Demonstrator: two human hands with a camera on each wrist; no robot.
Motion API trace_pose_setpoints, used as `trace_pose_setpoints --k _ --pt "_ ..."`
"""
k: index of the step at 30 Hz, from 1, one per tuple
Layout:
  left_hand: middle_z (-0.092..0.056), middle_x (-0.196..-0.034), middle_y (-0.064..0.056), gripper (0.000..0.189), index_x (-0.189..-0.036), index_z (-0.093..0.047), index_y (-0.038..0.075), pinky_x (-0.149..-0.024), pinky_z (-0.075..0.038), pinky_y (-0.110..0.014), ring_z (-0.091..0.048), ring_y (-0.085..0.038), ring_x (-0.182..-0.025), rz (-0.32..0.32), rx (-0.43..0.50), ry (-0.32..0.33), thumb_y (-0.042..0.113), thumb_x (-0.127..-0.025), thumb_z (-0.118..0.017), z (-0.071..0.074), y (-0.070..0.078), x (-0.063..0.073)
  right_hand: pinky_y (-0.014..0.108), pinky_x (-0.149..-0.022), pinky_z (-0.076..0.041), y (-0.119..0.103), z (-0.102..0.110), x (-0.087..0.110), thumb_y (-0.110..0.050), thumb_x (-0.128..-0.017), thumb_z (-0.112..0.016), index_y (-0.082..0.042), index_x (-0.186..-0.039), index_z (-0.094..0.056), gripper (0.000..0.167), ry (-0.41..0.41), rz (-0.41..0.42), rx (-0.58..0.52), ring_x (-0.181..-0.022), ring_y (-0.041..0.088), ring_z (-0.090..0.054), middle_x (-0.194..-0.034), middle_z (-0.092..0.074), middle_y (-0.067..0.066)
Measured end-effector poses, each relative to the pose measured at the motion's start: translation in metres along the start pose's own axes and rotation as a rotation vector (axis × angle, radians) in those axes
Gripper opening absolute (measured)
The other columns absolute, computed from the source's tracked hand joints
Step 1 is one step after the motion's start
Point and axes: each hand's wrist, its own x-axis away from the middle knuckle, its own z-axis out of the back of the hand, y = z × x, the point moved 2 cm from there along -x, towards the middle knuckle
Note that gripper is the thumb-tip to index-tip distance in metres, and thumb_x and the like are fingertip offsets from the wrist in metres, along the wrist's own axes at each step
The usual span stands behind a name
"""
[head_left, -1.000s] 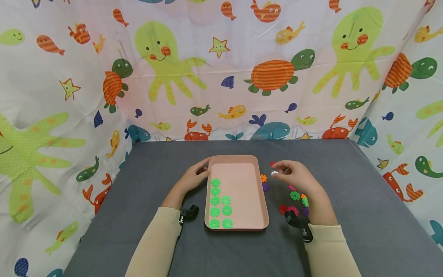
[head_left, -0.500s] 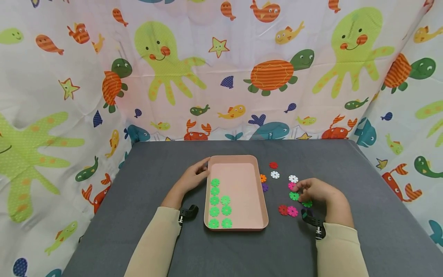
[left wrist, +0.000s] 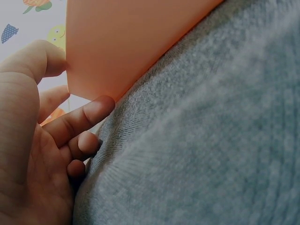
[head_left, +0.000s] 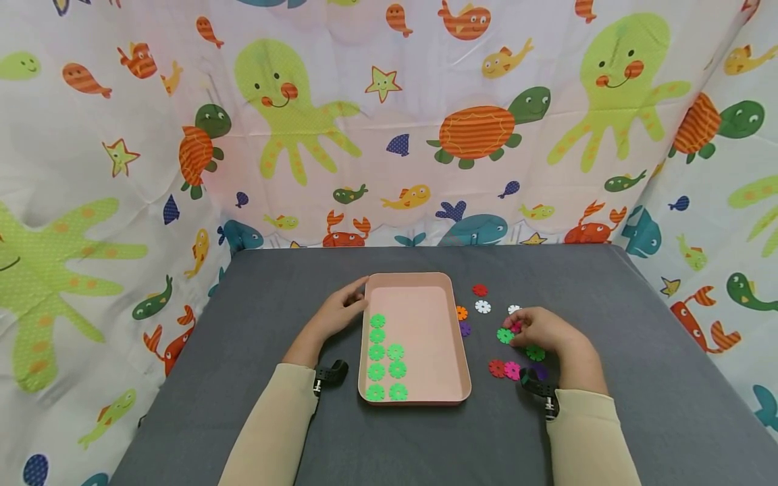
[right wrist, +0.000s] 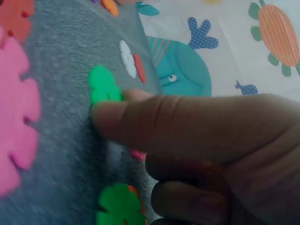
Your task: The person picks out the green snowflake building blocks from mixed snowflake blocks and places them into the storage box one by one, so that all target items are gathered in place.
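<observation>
My left hand (head_left: 334, 312) rests at the upper left side of a pink rectangular tray (head_left: 419, 304). In the left wrist view, the thumb touches the tray's rim and fingertips (left wrist: 101, 107) lie against its lower corner. Two columns of green flower-shaped discs (head_left: 377, 352) lie along the tray's left side. Right of the tray, my right hand (head_left: 550, 331) pinches a green flower disc (head_left: 505, 335) between thumb and fingertips, close over the table. In the right wrist view, that disc (right wrist: 103, 84) stands out past the thumb tip.
Beside the right hand lie a red disc (head_left: 497, 368), pink disc (head_left: 512, 370), another green disc (head_left: 535, 353) and a purple disc (head_left: 539, 370). White (head_left: 483, 307) and red (head_left: 480, 290) discs lie farther back. Orange (head_left: 462, 312) and purple discs touch the tray's right edge.
My right hand has moved from near the white disc down and right to the green discs, then slightly left with one pinched. The left hand and tray stay put.
</observation>
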Motion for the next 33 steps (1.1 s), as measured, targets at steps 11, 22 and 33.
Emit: trace_pose_setpoints --k 11,22,33 --pt "-0.06 -0.107 -0.006 0.058 -0.157 -0.046 0.021 -0.087 -0.042 -0.04 -0.054 -0.022 -0.095 0.007 -0.006 0.003 0.023 -0.102 -0.065 0.0 0.0 0.0 0.034 -0.062 -0.045 -0.008 -0.014 -0.018 -0.019 -0.086 -0.08 -0.001 -0.104 -0.068 0.027 0.086 -0.014 0.072 -0.073 0.022 -0.053 -0.083 -0.057 0.007" --pt "-0.061 -0.108 -0.006 0.058 -0.158 -0.045 0.023 -0.087 -0.042 -0.042 -0.054 -0.023 -0.096 0.016 -0.002 0.001 0.025 -0.103 -0.064 -0.001 0.001 0.0 0.037 -0.058 -0.039 -0.048 -0.011 -0.014 -0.021 -0.088 -0.08 -0.002 -0.111 -0.066 0.032 0.166 0.133 0.083 -0.066 0.022 -0.046 -0.077 -0.05 0.007" --pt "-0.061 -0.104 -0.006 0.057 -0.157 -0.045 0.016 -0.079 -0.043 -0.037 -0.053 -0.02 -0.086 -0.024 0.027 -0.003 0.019 -0.103 -0.063 0.0 0.002 -0.001 0.033 -0.056 -0.037 -0.136 -0.049 -0.035 -0.022 -0.087 -0.08 -0.009 -0.108 -0.066 0.029 0.013 0.36 0.195 -0.057 0.014 -0.04 -0.072 -0.047 0.001"
